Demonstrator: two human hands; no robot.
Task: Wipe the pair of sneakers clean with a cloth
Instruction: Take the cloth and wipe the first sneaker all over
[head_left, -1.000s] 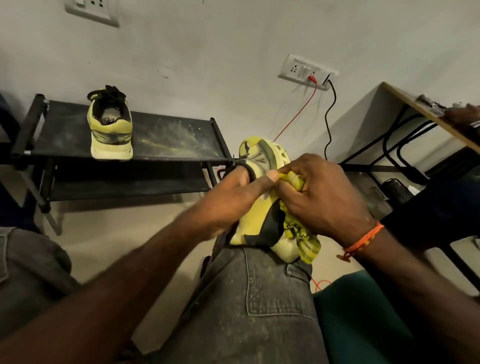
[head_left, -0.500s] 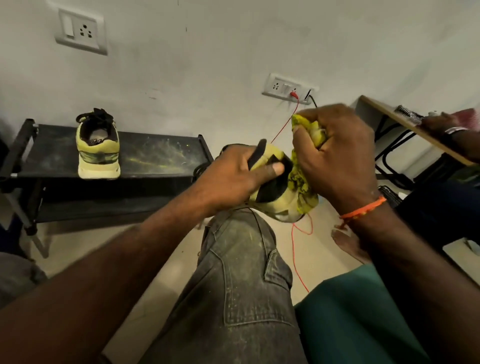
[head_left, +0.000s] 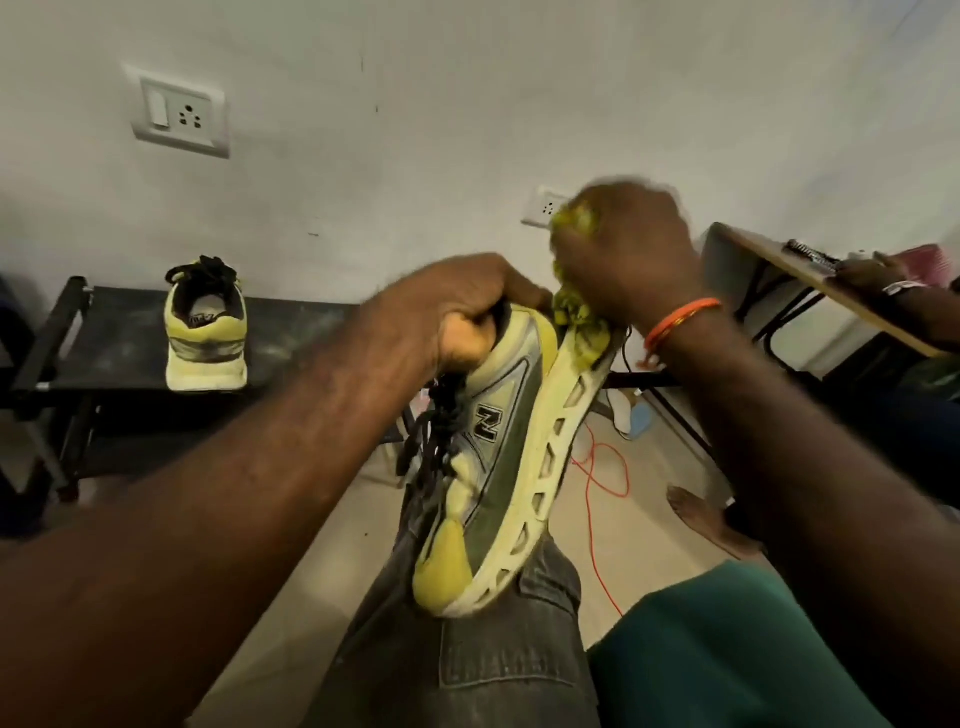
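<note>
Sneaker (head_left: 498, 441) held tilted, toe down on the knee (head_left: 467, 649), heel raised toward the wall; long axis running from lower left at the toe to upper right at the heel, sole edge turned to the right. Left hand (head_left: 457, 312) clenched around the heel collar, fingers tucked inside the opening, thumb on the outside, steadying the shoe. Right hand (head_left: 628, 254) above and just right of the heel, fist closed on a bunched yellow-green cloth (head_left: 579, 322), the trailing wad touching the heel end of the sole; motion blur on this hand. Nearer to the unwiped length of the midsole: the right hand, so a likely next stroke down along the sole edge toward the toe, following the long axis.

Appearance of the held shoe: yellow toe and heel panels, grey-green side with a black letter logo, black laces hanging loose on the left, pale cut-out midsole looking dull and smudged.

Second sneaker (head_left: 205, 327) well apart to the left, upright on a dark dusty rack (head_left: 301, 338), heel toward the camera, untouched, presumably waiting its turn.
</note>
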